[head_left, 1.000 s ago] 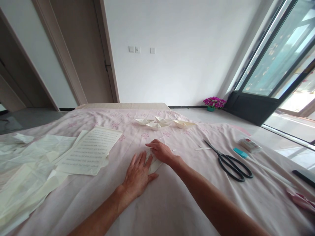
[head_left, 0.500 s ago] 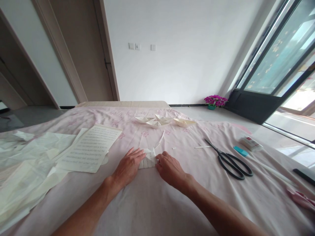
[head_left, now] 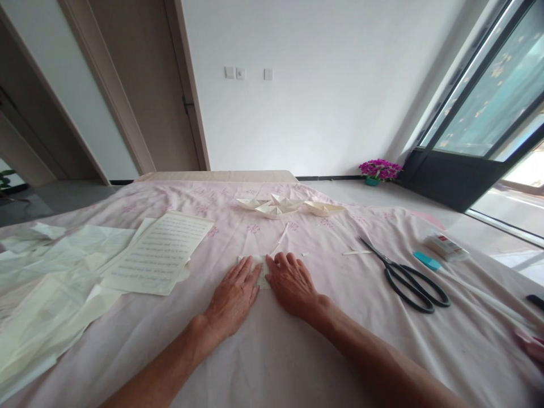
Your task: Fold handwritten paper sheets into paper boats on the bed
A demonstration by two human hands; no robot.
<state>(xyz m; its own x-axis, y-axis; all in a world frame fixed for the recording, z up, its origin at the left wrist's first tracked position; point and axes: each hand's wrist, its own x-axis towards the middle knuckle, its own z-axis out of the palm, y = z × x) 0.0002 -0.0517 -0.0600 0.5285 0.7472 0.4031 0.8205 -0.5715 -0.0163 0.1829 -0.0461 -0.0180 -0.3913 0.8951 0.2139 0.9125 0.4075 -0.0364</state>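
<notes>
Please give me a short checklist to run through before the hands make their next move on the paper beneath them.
1. Left hand resting flat on the paper: ok.
2. Right hand on the paper, beside the left: ok.
3. Creases under the hands sharp and even: cannot tell; the hands cover most of the paper.
4. Space just beyond the right hand free of scraps: not ok; a thin paper strip lies there.
5. Scissors apart from both hands: ok, lying off to the right.
6. Paper boats untouched: ok, standing beyond the hands.
</notes>
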